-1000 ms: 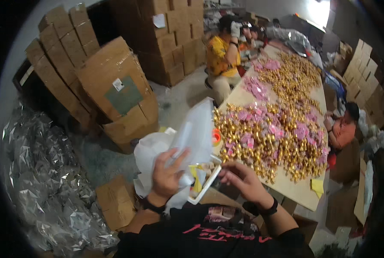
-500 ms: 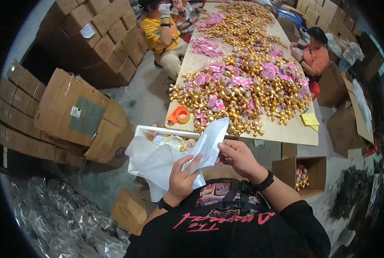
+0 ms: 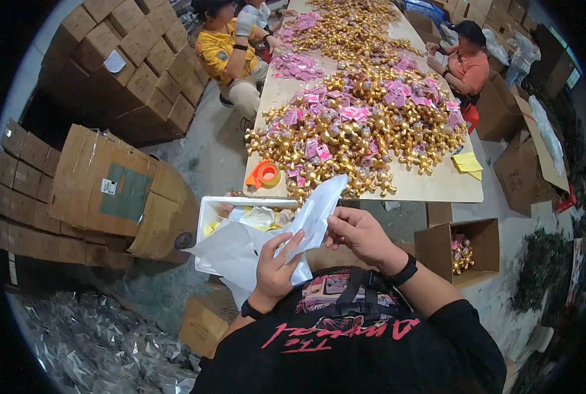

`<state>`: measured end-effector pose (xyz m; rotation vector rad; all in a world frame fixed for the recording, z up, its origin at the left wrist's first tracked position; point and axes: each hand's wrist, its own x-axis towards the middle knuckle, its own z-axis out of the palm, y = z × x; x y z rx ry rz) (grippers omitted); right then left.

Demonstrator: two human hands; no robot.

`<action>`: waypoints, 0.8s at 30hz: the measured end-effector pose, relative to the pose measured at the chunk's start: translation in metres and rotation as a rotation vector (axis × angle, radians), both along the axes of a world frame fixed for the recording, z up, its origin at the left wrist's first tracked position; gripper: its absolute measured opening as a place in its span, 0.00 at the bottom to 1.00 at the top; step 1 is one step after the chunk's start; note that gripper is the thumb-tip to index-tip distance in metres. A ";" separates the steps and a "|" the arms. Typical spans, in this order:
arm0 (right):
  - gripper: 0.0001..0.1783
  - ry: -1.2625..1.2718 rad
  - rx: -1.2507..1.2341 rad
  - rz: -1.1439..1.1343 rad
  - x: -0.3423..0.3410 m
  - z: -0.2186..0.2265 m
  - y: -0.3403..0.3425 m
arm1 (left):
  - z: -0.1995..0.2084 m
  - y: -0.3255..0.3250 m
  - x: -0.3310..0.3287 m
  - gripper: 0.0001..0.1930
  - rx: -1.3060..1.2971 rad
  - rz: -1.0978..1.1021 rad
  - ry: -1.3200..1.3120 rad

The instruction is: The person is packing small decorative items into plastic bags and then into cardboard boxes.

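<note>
1. Your left hand (image 3: 274,270) is curled around the lower part of a clear plastic bag (image 3: 309,220). The fingers press the bag from below, so it does not slip down.
2. Your right hand (image 3: 357,234) pinches the right edge of the same bag with closed fingertips. With a hand at each part, the bag stays stretched out in front of your chest.
3. The bag's top points up toward the table (image 3: 437,187), above a white tray (image 3: 207,213). The tray sits just in front of you, so it is easy to reach.
4. White sheets (image 3: 224,253) hang over the tray's near side. Some yellowish things lie in it; you cannot tell what they are.
5. On the table lies a big heap of gold shiny toys (image 3: 365,131) mixed with pink packets (image 3: 297,65). An orange tape roll (image 3: 265,175) rests at the near left corner.
6. Two other people sit at the far end, one on each side.
7. An open box (image 3: 460,246) with more gold toys stands on your right. Stacked cardboard boxes (image 3: 109,184) stand on your left.
</note>
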<state>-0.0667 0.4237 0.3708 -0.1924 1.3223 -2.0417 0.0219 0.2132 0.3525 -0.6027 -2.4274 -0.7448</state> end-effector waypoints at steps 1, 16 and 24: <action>0.13 0.004 -0.003 0.001 0.000 0.001 0.000 | 0.000 0.000 0.000 0.09 -0.002 -0.010 0.002; 0.14 -0.042 0.012 -0.066 0.002 -0.009 -0.008 | -0.005 -0.001 0.003 0.09 0.039 -0.005 -0.012; 0.12 0.239 0.248 -0.138 -0.010 -0.017 -0.005 | 0.012 -0.071 -0.018 0.12 -0.077 0.023 -0.010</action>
